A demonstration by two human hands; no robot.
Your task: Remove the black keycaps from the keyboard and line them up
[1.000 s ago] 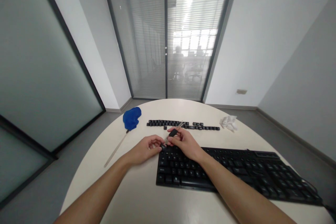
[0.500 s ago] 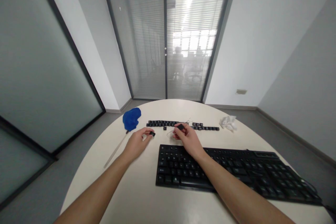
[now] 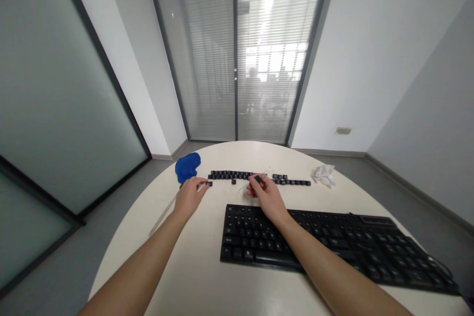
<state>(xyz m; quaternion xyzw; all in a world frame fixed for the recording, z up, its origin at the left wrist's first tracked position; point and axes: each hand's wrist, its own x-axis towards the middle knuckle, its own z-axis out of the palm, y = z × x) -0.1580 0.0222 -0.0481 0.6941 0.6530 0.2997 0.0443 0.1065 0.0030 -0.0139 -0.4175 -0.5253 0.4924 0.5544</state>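
My left hand (image 3: 190, 196) pinches a small black keycap (image 3: 209, 184) between thumb and fingers, at the left end of the keycap rows, close to the tabletop. Behind it, black keycaps (image 3: 225, 175) lie lined up in rows, and a single keycap (image 3: 233, 182) sits just in front of them. My right hand (image 3: 266, 192) is closed on a wire keycap puller (image 3: 258, 178) with a black handle; thin wire loops stick out on both sides. That hand hovers above the back edge of a black keyboard (image 3: 259, 257), and my right forearm crosses over the keys.
A round cream table (image 3: 185, 276) bears everything. Left of the rows lies a blue cloth-like piece (image 3: 187, 165), with a pale stick (image 3: 163, 216) running from it toward me. Crumpled white tissue (image 3: 324, 176) lies at the right. More keycaps (image 3: 296, 182) extend rightward behind my right hand.
My left hand has moved left and slightly away from me with the keycap, bringing it beside the row's left end. My right hand has stayed almost still with the puller.
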